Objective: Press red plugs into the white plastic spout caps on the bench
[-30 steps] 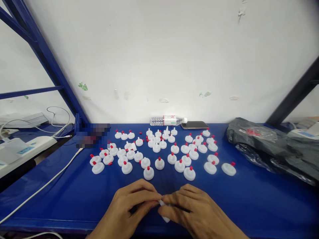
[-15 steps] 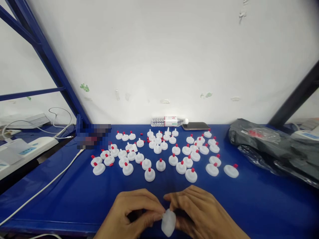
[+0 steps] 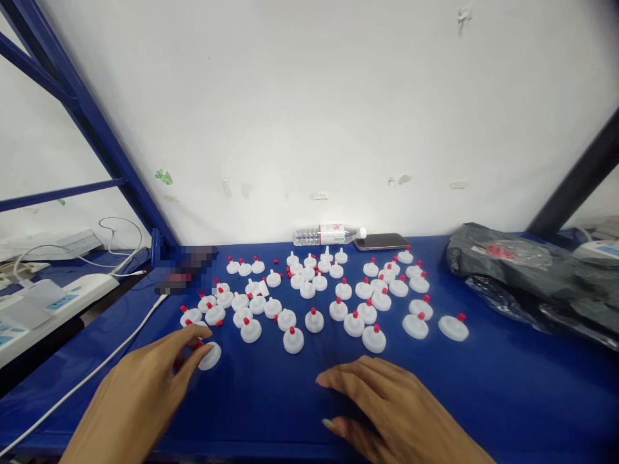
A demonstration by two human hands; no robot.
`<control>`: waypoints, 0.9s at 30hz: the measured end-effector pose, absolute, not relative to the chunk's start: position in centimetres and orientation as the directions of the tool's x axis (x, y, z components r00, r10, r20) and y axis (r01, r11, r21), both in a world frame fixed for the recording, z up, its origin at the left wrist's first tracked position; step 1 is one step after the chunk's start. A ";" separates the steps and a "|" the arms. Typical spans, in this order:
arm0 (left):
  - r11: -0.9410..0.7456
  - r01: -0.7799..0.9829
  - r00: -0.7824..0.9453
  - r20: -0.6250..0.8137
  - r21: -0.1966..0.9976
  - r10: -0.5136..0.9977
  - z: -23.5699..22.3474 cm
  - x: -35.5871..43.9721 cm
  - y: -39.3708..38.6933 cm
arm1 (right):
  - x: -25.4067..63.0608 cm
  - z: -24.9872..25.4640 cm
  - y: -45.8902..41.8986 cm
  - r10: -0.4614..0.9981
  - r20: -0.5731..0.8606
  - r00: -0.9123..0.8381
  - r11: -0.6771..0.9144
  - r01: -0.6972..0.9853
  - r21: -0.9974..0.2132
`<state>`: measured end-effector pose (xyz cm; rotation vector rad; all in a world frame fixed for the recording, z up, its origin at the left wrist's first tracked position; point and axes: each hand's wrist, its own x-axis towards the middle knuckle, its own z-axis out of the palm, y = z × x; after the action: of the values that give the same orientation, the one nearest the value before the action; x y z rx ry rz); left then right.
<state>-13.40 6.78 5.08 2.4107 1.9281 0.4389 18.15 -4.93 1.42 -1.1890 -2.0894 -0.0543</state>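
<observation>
At the left front of the table, my left hand [image 3: 149,380] has its thumb and forefinger pinched at the red tip of a white nozzle cap [image 3: 209,356]. This cap leans slightly, its round base low over or on the blue surface; which of the two I cannot tell. Just behind those fingers sits another red-tipped nozzle cap [image 3: 190,316], and my hand partly covers the caps there. My right hand [image 3: 387,406] hovers at the front centre, thumb and fingers apart, holding nothing. Many more caps stand across the table, most with red tips [image 3: 314,320], some with bare white nozzles [image 3: 307,289].
Small loose red tips [image 3: 276,262] lie among the caps. Along the wall are a clear water bottle [image 3: 331,234] on its side and a dark phone [image 3: 382,241]. A black plastic bag [image 3: 512,270] fills the right, a white cable [image 3: 97,359] and power strip [image 3: 62,299] the left.
Both hands were together at the front centre around a white cap. My left hand has moved left and forward, now pinching a cap there; my right hand has opened and stayed near the centre.
</observation>
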 end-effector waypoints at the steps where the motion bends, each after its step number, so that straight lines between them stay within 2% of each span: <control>1: -0.202 0.964 0.176 0.157 0.175 0.972 5.2 -13.0 6.8 | 18.2 1.3 -4.9 0.734 0.600 -0.320 0.579 0.756 -0.305; 4: -0.166 0.980 0.150 0.140 0.112 0.979 5.2 -12.7 6.5 | 18.2 1.0 -4.8 0.739 0.590 -0.327 0.587 0.742 -0.324; 9: -0.195 0.979 0.166 0.325 0.059 0.931 4.4 -12.1 5.6 | 18.2 0.9 -4.9 0.754 0.566 -0.332 0.583 0.736 -0.345; 11: -0.164 0.986 0.148 0.268 0.037 0.952 4.2 -11.0 5.4 | 18.2 0.9 -5.0 0.758 0.561 -0.332 0.580 0.737 -0.347; 13: -0.115 0.993 0.116 0.137 -0.021 0.984 4.1 -9.9 5.3 | 18.3 0.8 -4.9 0.756 0.561 -0.336 0.582 0.739 -0.341; 15: -0.091 0.992 0.097 0.072 -0.082 0.993 4.0 -9.1 5.6 | 18.4 0.6 -4.8 0.749 0.565 -0.347 0.592 0.733 -0.335; 20: -0.060 0.987 0.076 0.101 -0.148 0.992 3.8 -9.0 6.4 | 18.4 0.2 -4.7 0.755 0.548 -0.360 0.600 0.717 -0.356; 27: -0.094 0.990 0.105 0.103 -0.104 0.989 3.4 -9.3 6.5 | 18.4 -0.2 -4.8 0.769 0.520 -0.372 0.589 0.728 -0.350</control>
<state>-9.33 6.55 3.37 2.4382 2.2061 0.0115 18.37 -4.84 -0.23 -1.1820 -2.1633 0.0801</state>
